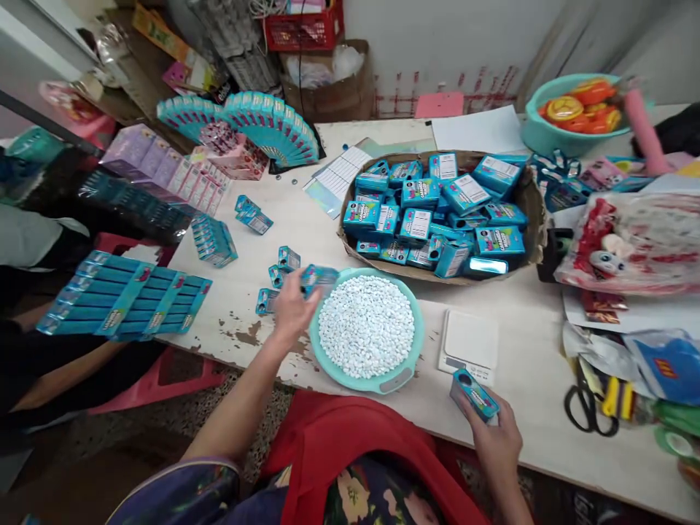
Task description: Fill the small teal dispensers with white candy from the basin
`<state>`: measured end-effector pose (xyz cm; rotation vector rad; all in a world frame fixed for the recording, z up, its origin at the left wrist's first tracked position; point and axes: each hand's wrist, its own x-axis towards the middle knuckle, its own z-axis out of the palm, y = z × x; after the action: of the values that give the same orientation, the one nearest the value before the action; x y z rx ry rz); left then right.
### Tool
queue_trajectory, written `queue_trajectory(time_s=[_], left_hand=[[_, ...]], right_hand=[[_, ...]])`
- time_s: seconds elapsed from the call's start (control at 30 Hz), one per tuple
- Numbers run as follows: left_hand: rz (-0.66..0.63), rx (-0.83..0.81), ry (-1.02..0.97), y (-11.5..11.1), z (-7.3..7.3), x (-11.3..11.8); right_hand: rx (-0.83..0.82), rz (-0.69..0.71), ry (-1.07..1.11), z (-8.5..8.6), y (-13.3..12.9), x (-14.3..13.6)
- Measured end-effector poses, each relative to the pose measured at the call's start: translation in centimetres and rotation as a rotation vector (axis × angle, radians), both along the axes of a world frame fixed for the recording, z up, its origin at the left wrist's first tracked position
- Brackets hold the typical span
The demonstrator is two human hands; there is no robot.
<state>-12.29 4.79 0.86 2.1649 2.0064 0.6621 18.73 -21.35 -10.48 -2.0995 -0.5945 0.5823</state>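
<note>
Head view: nearest me, my right hand (pixel 495 434) is closed around a blue box (pixel 475 396) over the near edge of the tabletop (pixel 536 357), just beside a white scale (pixel 469 339). Left of the scale, a green bowl (pixel 418 332) holds white pellets (pixel 366 327). By its left rim, my left hand (pixel 294 306) grips a second box (pixel 320 278), blurred. Loose boxes (pixel 289 259) lie near that hand. Farther off, a cut-down carton (pixel 539 211) holds heaped boxes (pixel 418 226); beyond it sits a tub (pixel 547 137) of orange packets (pixel 566 109).
</note>
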Motion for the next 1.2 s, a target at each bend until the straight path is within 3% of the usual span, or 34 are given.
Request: queue_trajectory(time_s=[0.07,0.13,0.2,0.3,0.4,0.53,0.6,0.67,0.73,0.87,1.03,1.1,1.2], left_hand=[[0.18,-0.06,0.122,2.2,-2.4,-3.6],[0.238,-0.171,0.202,4.6,-5.4,-5.7],[0.247,-0.244,0.259,6.7,-7.8,-6.8],[0.238,-0.181,0.294,7.9,-9.3,-6.9],[0.093,-0.067,0.183,6.1,-9.6,-5.4],[-0.308,-0.137,0.007,0.8,-11.4,-1.0],[-0.379,-0.16,0.01,-1.4,-12.8,1.0],[-0.349,-0.16,0.032,-2.5,-13.8,2.5],[-0.297,-0.178,0.056,-2.7,-14.1,3.5],[-0.216,-0.275,0.102,-2.4,-13.4,5.5],[-0.166,-0.405,0.138,-3.7,-12.1,7.6],[-0.158,-0.372,0.18,-4.4,-11.5,8.0],[-0.129,-0.189,0.223,-4.3,-10.5,8.9]], right_hand=[[-0.062,-0.058,0.089,1.1,1.3,-0.2],[-0.119,-0.091,0.14,2.2,2.7,-0.5],[-0.116,-0.088,0.134,3.2,3.8,-0.9],[-0.039,-0.057,0.119,3.9,4.7,-1.5],[-0.036,-0.013,0.142,4.0,4.9,-1.7],[0.001,0.019,0.221,3.9,5.1,-2.3],[0.033,0.017,0.243,4.1,5.0,-2.8],[0.047,0.02,0.252,4.5,4.7,-3.2],[0.052,0.034,0.255,4.8,3.9,-3.3],[0.077,0.036,0.31,4.7,1.8,-3.1],[0.139,0.131,0.752,2.8,0.8,-3.9],[0.147,0.224,0.934,2.0,1.3,-5.1],[0.142,0.348,1.067,0.9,2.6,-7.3]])
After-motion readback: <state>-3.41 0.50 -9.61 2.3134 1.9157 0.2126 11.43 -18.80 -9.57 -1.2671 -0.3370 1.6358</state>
